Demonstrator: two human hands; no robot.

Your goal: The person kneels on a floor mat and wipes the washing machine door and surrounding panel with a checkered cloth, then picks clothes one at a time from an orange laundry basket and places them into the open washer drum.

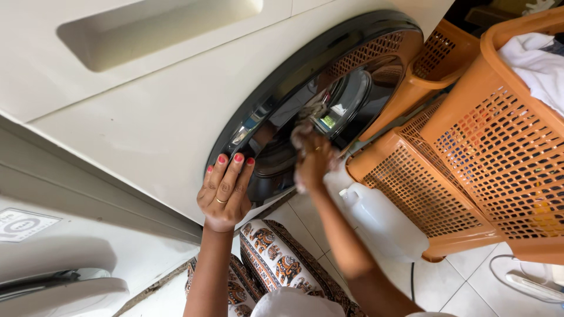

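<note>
Head camera footage is filled by the white front of a washing machine, its round dark door reflecting the orange baskets. The left hand is laid flat on the door rim, fingers pressed together and extended. A pale cloth is gripped in the right hand against the door glass, fingers closed around it. Two orange mesh laundry baskets are seen just beside the machine, white laundry inside one. A white plastic jug is set on the pale tiled floor.

White tiled floor; orange laundry baskets
</note>
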